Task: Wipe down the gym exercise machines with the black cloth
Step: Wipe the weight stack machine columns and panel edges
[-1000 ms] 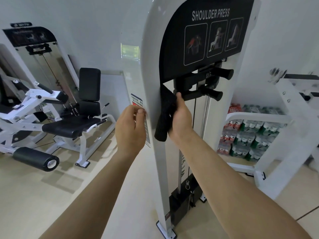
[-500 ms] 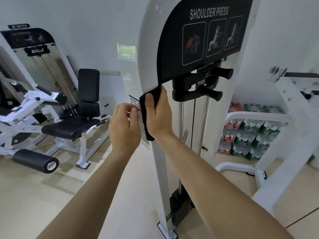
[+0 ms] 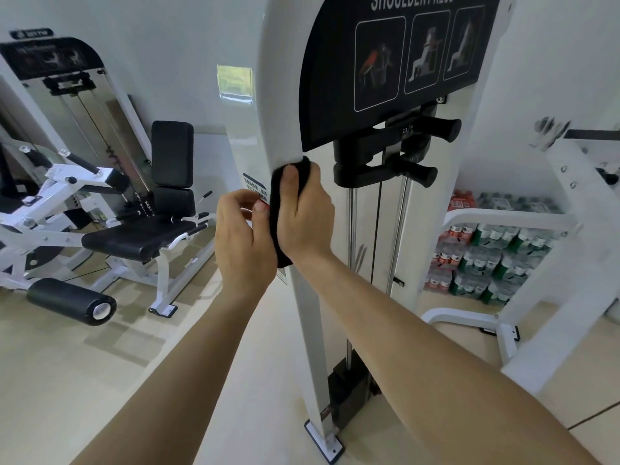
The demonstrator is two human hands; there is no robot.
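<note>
A white shoulder press machine point(image 3: 307, 313) stands right in front of me, with a black instruction panel point(image 3: 396, 65) at the top. My right hand point(image 3: 307, 216) grips the black cloth point(image 3: 276, 226) and presses it against the white upright just below the panel. My left hand point(image 3: 241, 236) sits beside it on the upright's left face, fingertips curled onto a warning sticker point(image 3: 256, 189). Most of the cloth is hidden under my right hand.
Black adjustment handles point(image 3: 416, 172) and steel guide rods point(image 3: 350, 229) lie right of the upright. A leg machine with a black seat point(image 3: 134, 239) and foam roller point(image 3: 72, 302) stands at left. Another white frame point(image 3: 536, 263) and stacked bottle packs point(image 3: 486, 260) are at right.
My right hand carried the cloth from the inner edge near the handles out onto the front of the upright. My left hand stayed on the sticker. The camera has moved closer.
</note>
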